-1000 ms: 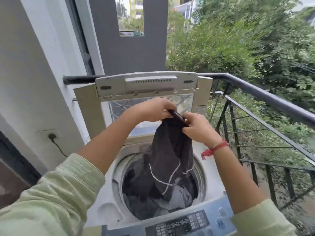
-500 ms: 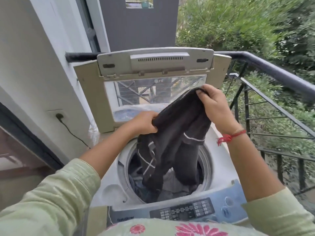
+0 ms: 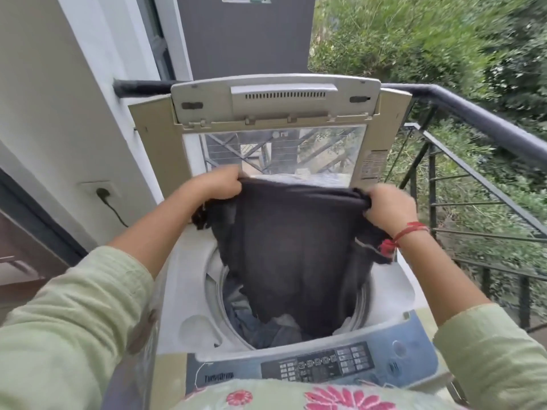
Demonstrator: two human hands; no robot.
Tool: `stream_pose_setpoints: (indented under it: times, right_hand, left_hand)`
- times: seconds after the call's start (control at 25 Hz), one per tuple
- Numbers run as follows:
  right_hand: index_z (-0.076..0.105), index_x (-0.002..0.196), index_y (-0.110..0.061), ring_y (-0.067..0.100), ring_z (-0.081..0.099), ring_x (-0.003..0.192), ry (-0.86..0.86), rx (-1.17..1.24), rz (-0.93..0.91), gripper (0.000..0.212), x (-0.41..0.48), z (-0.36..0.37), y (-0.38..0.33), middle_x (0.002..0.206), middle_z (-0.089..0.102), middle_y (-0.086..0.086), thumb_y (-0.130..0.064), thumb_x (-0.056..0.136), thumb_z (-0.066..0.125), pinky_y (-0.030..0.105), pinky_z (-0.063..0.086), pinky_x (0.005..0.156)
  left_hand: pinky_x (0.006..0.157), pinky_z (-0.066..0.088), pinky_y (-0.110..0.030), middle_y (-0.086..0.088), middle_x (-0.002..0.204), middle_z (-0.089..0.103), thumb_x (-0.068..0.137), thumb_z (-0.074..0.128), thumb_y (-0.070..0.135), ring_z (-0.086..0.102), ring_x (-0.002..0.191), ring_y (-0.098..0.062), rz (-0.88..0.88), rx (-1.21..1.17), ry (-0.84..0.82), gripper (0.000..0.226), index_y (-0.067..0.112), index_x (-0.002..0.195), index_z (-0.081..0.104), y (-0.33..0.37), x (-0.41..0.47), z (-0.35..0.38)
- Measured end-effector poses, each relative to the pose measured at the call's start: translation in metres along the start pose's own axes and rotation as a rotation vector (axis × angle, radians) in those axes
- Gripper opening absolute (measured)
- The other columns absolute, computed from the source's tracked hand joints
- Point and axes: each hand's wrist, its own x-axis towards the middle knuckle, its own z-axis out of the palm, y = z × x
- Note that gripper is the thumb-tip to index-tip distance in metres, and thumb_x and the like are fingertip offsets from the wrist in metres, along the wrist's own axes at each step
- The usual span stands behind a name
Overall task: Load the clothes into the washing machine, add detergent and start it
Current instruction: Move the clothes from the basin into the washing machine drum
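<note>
A top-loading washing machine [image 3: 189,294] stands in front of me with its lid [image 3: 275,113] raised upright. A dark garment [image 3: 293,250] hangs spread over the drum opening, its lower end reaching into the drum. My left hand [image 3: 220,183] grips its upper left edge and my right hand [image 3: 387,207] grips its upper right edge, holding the cloth stretched between them. Grey and pale clothes [image 3: 266,328] lie in the drum beneath it. The control panel [image 3: 325,365] with buttons runs along the machine's near edge.
A white wall with a socket and plugged cable [image 3: 102,192] is to the left. A dark metal balcony railing [image 3: 488,128] runs along the right, with green bushes beyond. A grey pillar [image 3: 245,37] rises behind the lid.
My hands have moved apart and pulled the dark garment from a bunched hold into a wide, flat spread above the drum. The view has tilted further down towards the machine.
</note>
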Motion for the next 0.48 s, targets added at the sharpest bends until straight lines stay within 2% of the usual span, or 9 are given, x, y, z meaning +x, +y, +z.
stream_pose_setpoints:
  times: [0.12,0.2,0.24,0.28,0.32,0.36,0.44,0.48]
  right_hand:
    - [0.068,0.092,-0.014,0.033,0.058,0.081,0.460,0.364,0.121,0.022,0.011,-0.032,0.003,0.094,0.057,0.012,-0.003,0.077,0.054,0.034,0.043,0.066]
    - [0.069,0.090,-0.014,0.029,0.055,0.082,0.639,0.543,0.087,0.027,0.007,-0.041,0.012,0.090,0.053,0.009,0.001,0.074,0.054,0.036,0.044,0.074]
    - [0.070,0.089,-0.013,0.027,0.053,0.083,0.642,0.557,0.031,0.028,0.001,-0.037,0.015,0.089,0.051,0.007,0.003,0.072,0.054,0.034,0.044,0.076]
    - [0.070,0.088,-0.012,0.025,0.053,0.083,0.558,0.559,-0.048,0.029,-0.007,-0.030,0.019,0.088,0.050,0.006,0.007,0.072,0.056,0.031,0.042,0.076]
    - [0.070,0.088,-0.012,0.025,0.054,0.083,0.369,0.569,-0.131,0.028,-0.014,-0.021,0.022,0.087,0.052,0.005,0.009,0.071,0.060,0.028,0.040,0.074]
    - [0.069,0.086,-0.015,0.026,0.057,0.083,0.087,0.565,-0.194,0.026,-0.022,-0.014,0.024,0.084,0.056,0.004,0.006,0.072,0.067,0.026,0.040,0.071]
    - [0.062,0.082,-0.025,0.022,0.059,0.082,-0.560,0.354,-0.287,0.022,-0.040,0.008,0.019,0.078,0.058,-0.006,-0.012,0.073,0.077,0.023,0.040,0.064]
    - [0.062,0.084,-0.026,0.018,0.057,0.082,-0.784,0.207,-0.355,0.019,-0.050,0.021,0.010,0.077,0.056,-0.011,-0.022,0.074,0.077,0.019,0.039,0.060]
  left_hand:
    - [0.087,0.047,-0.039,-0.007,0.119,0.060,0.078,0.040,-0.002,0.055,0.108,-0.031,0.029,-0.046,0.502,0.053,0.028,0.114,0.064,0.024,-0.006,-0.034]
    - [0.080,0.046,-0.042,-0.008,0.111,0.057,0.078,0.047,-0.001,0.052,0.105,-0.033,0.078,0.025,0.723,0.047,0.028,0.110,0.066,0.024,-0.020,-0.041]
    - [0.075,0.045,-0.043,-0.009,0.108,0.055,0.078,0.052,0.000,0.051,0.103,-0.033,0.106,0.078,0.781,0.042,0.026,0.108,0.066,0.019,-0.026,-0.035]
    - [0.072,0.045,-0.042,-0.009,0.106,0.054,0.079,0.055,0.002,0.050,0.101,-0.034,0.126,0.137,0.782,0.036,0.023,0.106,0.066,0.012,-0.033,-0.022]
    - [0.070,0.045,-0.042,-0.010,0.105,0.053,0.080,0.055,0.004,0.050,0.101,-0.033,0.134,0.204,0.718,0.032,0.021,0.105,0.066,0.004,-0.038,-0.002]
    - [0.071,0.045,-0.042,-0.009,0.105,0.053,0.082,0.054,0.006,0.049,0.102,-0.033,0.127,0.289,0.582,0.030,0.021,0.106,0.065,-0.004,-0.044,0.023]
    - [0.079,0.044,-0.041,-0.007,0.111,0.051,0.085,0.052,0.011,0.047,0.108,-0.030,0.111,0.489,0.143,0.032,0.024,0.113,0.062,-0.017,-0.053,0.080]
    - [0.083,0.042,-0.039,-0.007,0.115,0.051,0.086,0.052,0.015,0.046,0.110,-0.029,0.134,0.568,-0.108,0.032,0.024,0.116,0.060,-0.020,-0.055,0.106]
